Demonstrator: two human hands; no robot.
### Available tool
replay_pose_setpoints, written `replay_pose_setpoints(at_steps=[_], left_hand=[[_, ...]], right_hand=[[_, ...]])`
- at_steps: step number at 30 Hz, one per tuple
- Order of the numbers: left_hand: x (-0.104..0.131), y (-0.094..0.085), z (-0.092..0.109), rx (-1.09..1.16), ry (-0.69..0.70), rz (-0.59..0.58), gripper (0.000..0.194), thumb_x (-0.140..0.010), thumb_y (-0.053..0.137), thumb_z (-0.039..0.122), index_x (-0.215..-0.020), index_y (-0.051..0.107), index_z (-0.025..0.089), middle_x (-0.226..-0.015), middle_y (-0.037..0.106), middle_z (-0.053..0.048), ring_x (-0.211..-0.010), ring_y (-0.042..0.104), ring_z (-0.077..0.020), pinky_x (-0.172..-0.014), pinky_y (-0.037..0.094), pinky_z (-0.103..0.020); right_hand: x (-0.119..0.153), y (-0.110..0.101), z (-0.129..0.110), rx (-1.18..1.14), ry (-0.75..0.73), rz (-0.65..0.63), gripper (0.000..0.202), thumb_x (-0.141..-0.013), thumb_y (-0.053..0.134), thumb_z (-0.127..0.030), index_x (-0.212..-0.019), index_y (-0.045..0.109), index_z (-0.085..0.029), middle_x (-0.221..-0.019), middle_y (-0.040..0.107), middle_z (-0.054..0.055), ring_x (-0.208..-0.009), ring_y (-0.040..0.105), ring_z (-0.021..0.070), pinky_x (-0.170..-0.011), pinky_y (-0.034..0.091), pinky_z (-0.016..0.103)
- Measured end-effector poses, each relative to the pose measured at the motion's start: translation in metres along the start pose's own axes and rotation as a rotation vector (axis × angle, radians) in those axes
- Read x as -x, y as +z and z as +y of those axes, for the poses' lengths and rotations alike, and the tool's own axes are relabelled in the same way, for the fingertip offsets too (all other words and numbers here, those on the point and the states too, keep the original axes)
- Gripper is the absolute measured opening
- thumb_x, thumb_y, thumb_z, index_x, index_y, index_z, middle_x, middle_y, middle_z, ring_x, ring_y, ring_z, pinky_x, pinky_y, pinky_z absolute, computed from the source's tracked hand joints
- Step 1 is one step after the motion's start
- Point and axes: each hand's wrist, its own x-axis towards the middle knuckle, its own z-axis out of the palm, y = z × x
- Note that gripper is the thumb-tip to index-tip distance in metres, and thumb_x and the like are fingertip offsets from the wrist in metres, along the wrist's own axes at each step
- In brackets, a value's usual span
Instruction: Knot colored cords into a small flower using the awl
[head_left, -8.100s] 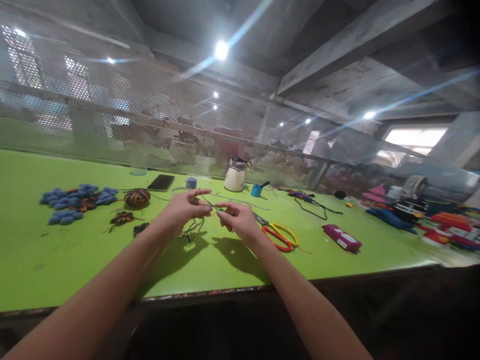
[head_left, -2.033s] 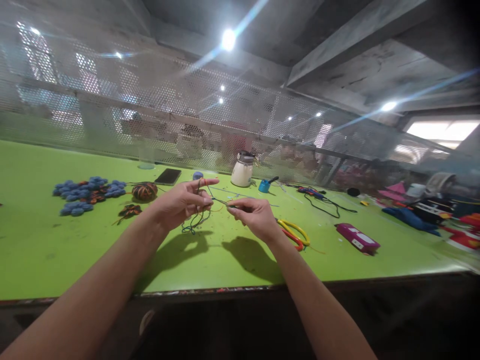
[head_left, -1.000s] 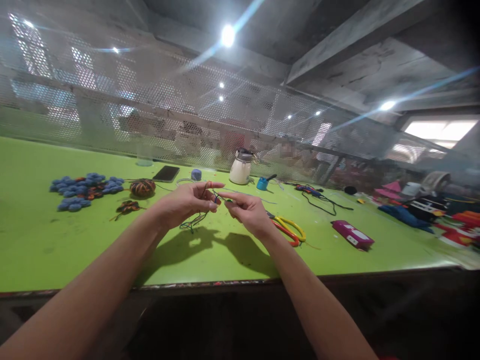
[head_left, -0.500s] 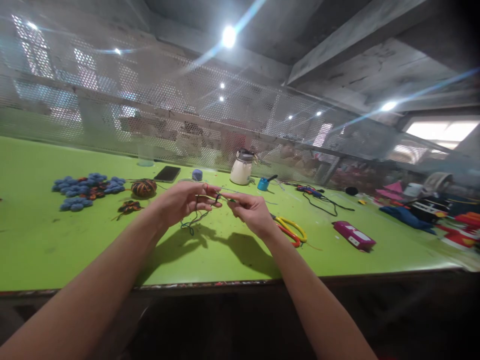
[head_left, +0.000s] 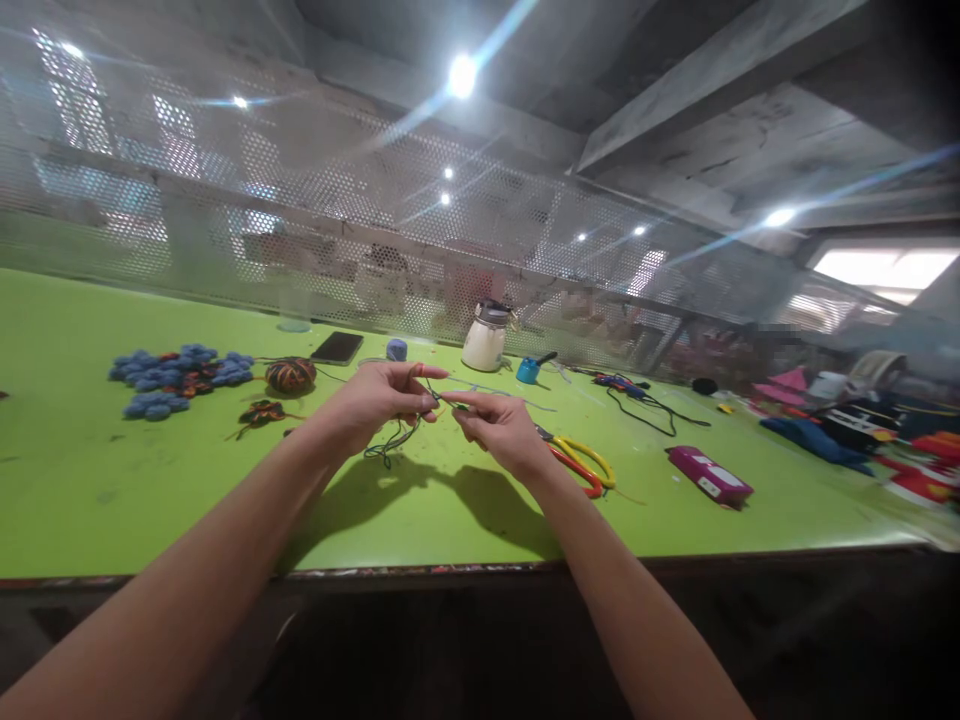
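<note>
My left hand (head_left: 375, 405) is raised over the green table, thumb and fingers pinched on dark yarn (head_left: 385, 452). One strand runs up over its raised index finger, and loose loops dangle below the palm. Close against its fingertips, my right hand (head_left: 504, 432) is closed round a thin crochet hook (head_left: 463, 407); a bit of green handle shows, while most of it is hidden by the fingers. The hook's tip meets the yarn at the left fingertips. Scissors (head_left: 589, 462) with yellow and orange handles lie beside my right wrist.
Blue crocheted flowers (head_left: 156, 404), a multicoloured yarn ball (head_left: 291, 375) and a phone (head_left: 337, 347) lie left. Behind my hands stand a white jug (head_left: 484, 342) and a blue pot (head_left: 528, 371). A magenta box (head_left: 709, 474) lies right, before the table's front edge (head_left: 465, 568).
My left fingers have drawn together on the yarn and the index finger is raised. The dark loop at the fingertips looks smaller. My right hand stays nearly in place.
</note>
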Motion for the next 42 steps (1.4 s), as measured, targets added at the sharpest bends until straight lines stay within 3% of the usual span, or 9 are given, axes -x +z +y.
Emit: replay_pose_setpoints(at_steps=[5, 11, 15, 23, 33, 42], left_hand=[[-0.002, 0.008, 0.000, -0.095, 0.036, 0.017, 0.044, -0.063, 0.068, 0.013, -0.107, 0.065, 0.010, -0.059, 0.062, 0.000, -0.054, 0.057, -0.0114, -0.050, 0.041, -0.023], [-0.004, 0.021, -0.008, -0.163, 0.272, 0.136, 0.035, -0.068, 0.063, 0.013, -0.103, 0.068, 0.012, -0.056, 0.054, 0.004, -0.053, 0.052, -0.0091, -0.050, 0.039, -0.022], [0.000, 0.025, -0.003, -0.014, 0.270, 0.152, 0.041, -0.067, 0.069, 0.018, -0.107, 0.066, 0.014, -0.062, 0.058, 0.002, -0.056, 0.055, -0.0097, -0.050, 0.040, -0.022], [0.002, 0.012, -0.001, 0.297, 0.109, 0.008, 0.052, -0.065, 0.075, 0.018, -0.115, 0.061, 0.020, -0.061, 0.058, 0.003, -0.060, 0.058, -0.0090, -0.050, 0.037, -0.018], [0.005, 0.002, 0.006, 0.334, 0.073, 0.005, 0.044, -0.064, 0.075, 0.012, -0.107, 0.066, 0.018, -0.065, 0.061, 0.002, -0.061, 0.058, -0.0088, -0.054, 0.041, -0.020], [0.003, -0.003, 0.006, 0.370, 0.013, 0.037, 0.035, -0.063, 0.074, 0.009, -0.096, 0.070, 0.015, -0.069, 0.065, -0.001, -0.060, 0.058, -0.0084, -0.056, 0.044, -0.020]], right_hand=[[0.000, 0.001, 0.002, -0.146, 0.121, -0.012, 0.037, -0.072, 0.065, -0.028, -0.106, 0.068, -0.012, -0.044, 0.045, -0.006, -0.040, 0.030, 0.0054, -0.041, 0.022, 0.022], [-0.001, 0.005, 0.003, -0.549, 0.316, -0.011, 0.038, -0.064, 0.074, -0.029, -0.098, 0.067, -0.014, -0.050, 0.048, -0.005, -0.042, 0.034, 0.0044, -0.041, 0.020, 0.020], [0.000, 0.010, 0.000, -0.684, 0.265, 0.043, 0.029, -0.063, 0.076, -0.028, -0.086, 0.067, -0.014, -0.054, 0.049, -0.004, -0.045, 0.036, 0.0047, -0.042, 0.022, 0.019], [0.002, 0.013, 0.001, -0.270, -0.056, 0.186, 0.025, -0.073, 0.067, -0.032, -0.089, 0.067, -0.013, -0.049, 0.048, -0.004, -0.041, 0.036, 0.0057, -0.040, 0.026, 0.021], [0.005, 0.001, 0.001, 0.176, -0.260, 0.240, 0.022, -0.079, 0.062, -0.031, -0.092, 0.071, -0.015, -0.069, 0.064, 0.005, -0.058, 0.054, 0.0129, -0.055, 0.043, 0.026], [0.006, -0.003, -0.004, 0.237, -0.313, 0.215, 0.019, -0.079, 0.062, -0.028, -0.090, 0.071, -0.016, -0.082, 0.070, 0.008, -0.069, 0.061, 0.0158, -0.066, 0.047, 0.029]])
